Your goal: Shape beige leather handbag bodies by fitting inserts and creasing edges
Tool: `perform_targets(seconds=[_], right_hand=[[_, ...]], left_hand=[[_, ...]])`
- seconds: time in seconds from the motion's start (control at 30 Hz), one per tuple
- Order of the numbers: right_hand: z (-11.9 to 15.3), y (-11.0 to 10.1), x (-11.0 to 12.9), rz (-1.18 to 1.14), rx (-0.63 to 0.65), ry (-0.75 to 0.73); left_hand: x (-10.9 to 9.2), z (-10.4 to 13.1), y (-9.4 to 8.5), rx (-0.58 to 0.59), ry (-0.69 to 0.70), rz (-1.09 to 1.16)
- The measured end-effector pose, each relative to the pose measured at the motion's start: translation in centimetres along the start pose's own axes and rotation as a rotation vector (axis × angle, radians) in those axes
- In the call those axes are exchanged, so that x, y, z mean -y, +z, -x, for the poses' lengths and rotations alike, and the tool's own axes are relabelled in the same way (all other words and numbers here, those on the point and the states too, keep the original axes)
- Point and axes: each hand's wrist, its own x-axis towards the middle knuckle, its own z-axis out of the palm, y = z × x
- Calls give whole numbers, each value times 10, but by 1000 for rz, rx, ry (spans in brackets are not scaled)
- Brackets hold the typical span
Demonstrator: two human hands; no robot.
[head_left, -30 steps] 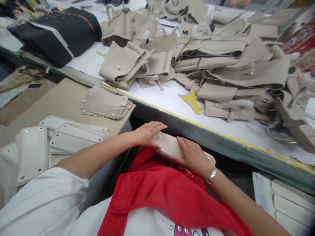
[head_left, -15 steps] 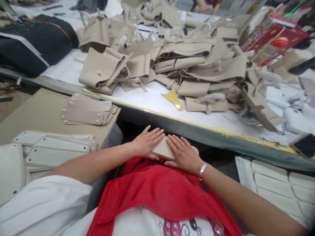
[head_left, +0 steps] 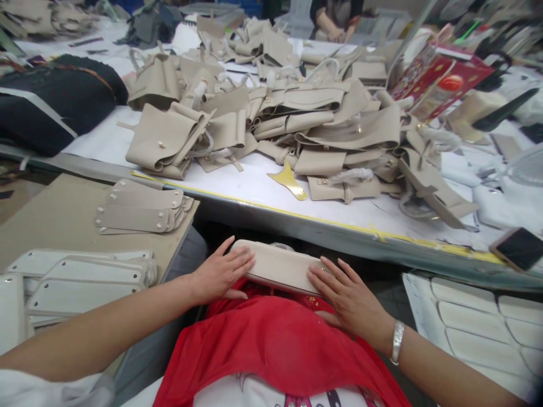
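Note:
A beige leather-look handbag (head_left: 280,265) rests on my lap against the red apron, a long narrow panel facing up. My left hand (head_left: 227,271) lies on its left end, fingers stretched flat and the thumb low along the near side. Over the right end spreads my right hand (head_left: 348,288), its fingers straight and apart, the thumb partly hidden. Some clear plastic (head_left: 282,246) peeks out behind the bag. The bag's underside is out of sight.
Beyond the table edge (head_left: 254,203) lie heaped beige bag pieces (head_left: 314,118), a yellow tool (head_left: 289,180) and a phone (head_left: 518,247). Beige strips (head_left: 136,217) and white panels (head_left: 85,294) are stacked at left; more white pieces (head_left: 466,311) sit right. A co-worker's hands (head_left: 336,34) show far back.
My hands have slid apart from the bag's middle to its two ends, uncovering more of the panel. The camera view has shifted slightly.

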Motion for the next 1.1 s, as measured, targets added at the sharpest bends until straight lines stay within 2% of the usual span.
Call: perform_targets(seconds=[0.1,0.2,0.33,0.43,0.57,0.67,0.77,0.87,0.93,1.0,1.1], right_hand=[[-19,4,5,-35,3,-56],[-50,6,16,-77,12,-135],[-86,2,28,-116,11,-194],[-84,-2,24,-127,11,-224],[-50,-4,9,-118,-3,-185],[-23,-4,0,-103,-38,-111],[-7,2,-6,-177,-60,-35],[2,14,-11,-386,-160,211],[5,22,-16,-563,-192,438],[4,27,-23,-794,-80,559],[-8,24,-34,-1011,157,596]], left_hand=[[-9,-5,1,13,-16,-3],[-15,-10,2,24,-21,-24],[-13,-10,-2,20,-52,-55],[-6,-3,-7,21,-74,-54],[1,7,-12,39,-68,-44],[4,9,-10,29,-67,35],[7,7,-6,-60,-165,310],[12,3,4,-265,-515,641],[15,-1,13,-310,-717,833],[20,-4,22,-246,-772,1026],[28,-11,28,-168,-775,1216]])
